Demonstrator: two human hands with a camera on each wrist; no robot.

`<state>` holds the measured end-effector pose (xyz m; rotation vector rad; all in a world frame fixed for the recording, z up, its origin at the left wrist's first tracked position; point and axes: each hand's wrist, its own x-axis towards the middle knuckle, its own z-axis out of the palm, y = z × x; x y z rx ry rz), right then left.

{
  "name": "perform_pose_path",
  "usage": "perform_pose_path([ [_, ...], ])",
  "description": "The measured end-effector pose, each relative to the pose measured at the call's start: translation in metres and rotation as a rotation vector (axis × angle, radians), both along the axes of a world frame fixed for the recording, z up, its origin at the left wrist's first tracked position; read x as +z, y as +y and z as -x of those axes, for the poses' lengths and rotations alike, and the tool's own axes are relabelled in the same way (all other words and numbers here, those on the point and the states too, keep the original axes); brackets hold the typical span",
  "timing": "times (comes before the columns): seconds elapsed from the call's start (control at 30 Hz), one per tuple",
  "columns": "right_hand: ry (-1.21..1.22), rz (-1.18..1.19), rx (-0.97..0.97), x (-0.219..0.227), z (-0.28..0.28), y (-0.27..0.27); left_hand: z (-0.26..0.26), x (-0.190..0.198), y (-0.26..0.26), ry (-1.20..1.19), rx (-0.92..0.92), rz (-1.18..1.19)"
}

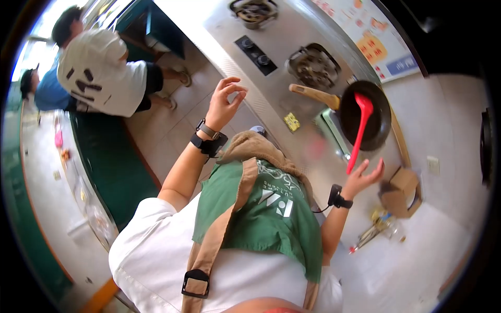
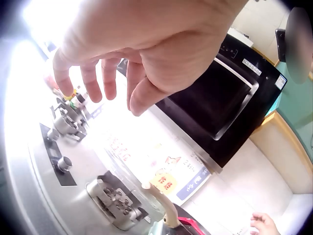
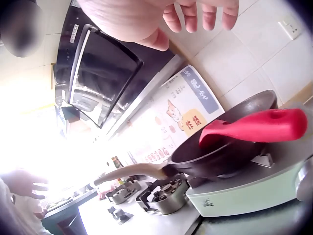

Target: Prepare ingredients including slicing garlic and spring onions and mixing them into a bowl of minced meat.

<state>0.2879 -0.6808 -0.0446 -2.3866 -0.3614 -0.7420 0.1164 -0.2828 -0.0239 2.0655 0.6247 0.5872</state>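
Note:
In the head view my left hand [image 1: 225, 104] is raised beside the counter's front edge, its fingers loosely bent and nothing in them. Its thumb and fingers hang apart in the left wrist view. My right hand [image 1: 365, 180], fingers spread and holding nothing, hovers close by the handle end of a red spatula [image 1: 362, 125]. That spatula leans in a dark frying pan [image 1: 376, 122] with a wooden-looking handle [image 1: 313, 96]. Beneath the pan is a pale green portable stove [image 3: 234, 198], seen best in the right wrist view.
Two built-in gas burners [image 1: 313, 65] and a knob panel [image 1: 255, 55] lie along the steel counter. A small yellow packet [image 1: 291, 122] is near the counter's front. On the right are a cardboard box [image 1: 402, 193] and bottles [image 1: 389, 225]. People [image 1: 104, 73] stand behind at left.

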Motion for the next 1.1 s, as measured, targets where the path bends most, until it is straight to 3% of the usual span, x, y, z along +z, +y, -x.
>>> perform_pose_path([
  [0.13,-0.061,0.001,0.134,0.017,0.001,0.028,0.05,0.005,-0.012,-0.048,0.206,-0.052],
  [0.27,-0.091,-0.061,0.349,0.022,0.005,0.057,0.118,0.002,-0.028,0.113,0.353,0.016],
  [0.37,-0.124,-0.081,0.471,0.016,0.01,0.073,0.165,-0.004,-0.048,0.073,0.513,-0.14],
  [0.43,-0.153,-0.047,0.515,0.011,0.013,0.081,0.193,-0.004,-0.065,0.056,0.697,-0.045],
  [0.53,-0.155,-0.044,0.546,0.01,0.025,0.089,0.236,-0.019,-0.082,0.121,0.809,-0.032],
  [0.67,-0.189,-0.06,0.586,0.013,0.033,0.099,0.274,-0.046,-0.086,0.103,0.875,0.022],
  [0.77,-0.191,-0.052,0.588,0.013,0.036,0.099,0.272,-0.039,-0.081,0.12,0.901,0.06],
  [1.1,-0.212,-0.011,0.494,0.021,0.063,0.145,0.29,-0.081,-0.002,-0.064,0.858,0.16],
])
